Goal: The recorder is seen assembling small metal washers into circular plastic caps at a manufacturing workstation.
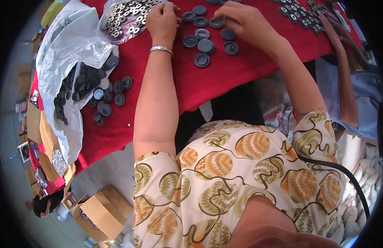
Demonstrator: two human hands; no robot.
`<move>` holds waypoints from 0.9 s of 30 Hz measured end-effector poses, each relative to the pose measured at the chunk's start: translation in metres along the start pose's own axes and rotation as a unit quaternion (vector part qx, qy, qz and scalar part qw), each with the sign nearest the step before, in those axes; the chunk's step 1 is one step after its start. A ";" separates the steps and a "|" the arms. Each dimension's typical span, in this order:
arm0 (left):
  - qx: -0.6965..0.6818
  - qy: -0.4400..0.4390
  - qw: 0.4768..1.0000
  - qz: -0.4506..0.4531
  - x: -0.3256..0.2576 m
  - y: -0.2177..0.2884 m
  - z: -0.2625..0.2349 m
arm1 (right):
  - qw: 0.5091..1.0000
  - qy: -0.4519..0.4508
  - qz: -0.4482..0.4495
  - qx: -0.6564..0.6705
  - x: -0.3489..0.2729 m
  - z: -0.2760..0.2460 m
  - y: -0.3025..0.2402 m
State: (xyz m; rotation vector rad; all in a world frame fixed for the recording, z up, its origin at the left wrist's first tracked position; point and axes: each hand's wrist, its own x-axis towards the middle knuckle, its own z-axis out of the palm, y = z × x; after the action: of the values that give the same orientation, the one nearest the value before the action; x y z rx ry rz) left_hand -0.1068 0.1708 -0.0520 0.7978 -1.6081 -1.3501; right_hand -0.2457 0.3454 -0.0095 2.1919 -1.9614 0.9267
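Observation:
Several dark grey round caps (206,46) lie loosely grouped on the red cloth between my hands. My left hand (162,22) is closed, fingers curled together, at the edge of a clear plastic bag (127,20) of black-and-white rings; whatever it grips is hidden. Over the far right of the caps hovers my right hand (247,25), its fingers bent and drawn together at the tips. Anything between those fingertips is too small or hidden to name. One cap (228,34) lies just below that hand.
A white plastic bag (71,37) at the left spills a heap of dark caps (86,80) onto the red cloth (152,99). Across the right, a co-worker's hands (332,31) are among more rings (297,11). Cardboard boxes (102,215) stand on the floor at lower left.

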 end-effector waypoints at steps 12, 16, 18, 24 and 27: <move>0.308 0.029 0.923 0.229 0.012 -0.007 -0.016 | 0.962 -0.158 -0.052 -0.218 0.038 0.048 -0.048; 0.293 0.023 0.931 0.218 0.004 -0.001 -0.010 | 0.985 -0.129 -0.036 -0.106 0.042 0.047 -0.036; 0.286 0.047 0.936 0.198 0.004 -0.004 -0.019 | 0.995 -0.070 -0.015 -0.076 0.050 0.036 -0.018; 0.209 0.033 0.961 0.179 -0.004 0.000 0.003 | 0.966 0.206 0.023 -0.154 0.111 -0.048 0.053; 0.202 0.024 0.951 0.235 -0.003 -0.002 0.003 | 0.944 0.270 -0.026 -0.190 0.105 -0.053 0.047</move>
State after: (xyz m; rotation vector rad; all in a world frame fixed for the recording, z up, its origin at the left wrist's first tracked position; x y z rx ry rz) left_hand -0.1083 0.1742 -0.0551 0.6159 -1.9142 -0.6688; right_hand -0.3083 0.2657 0.0666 1.5611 -1.6407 0.9192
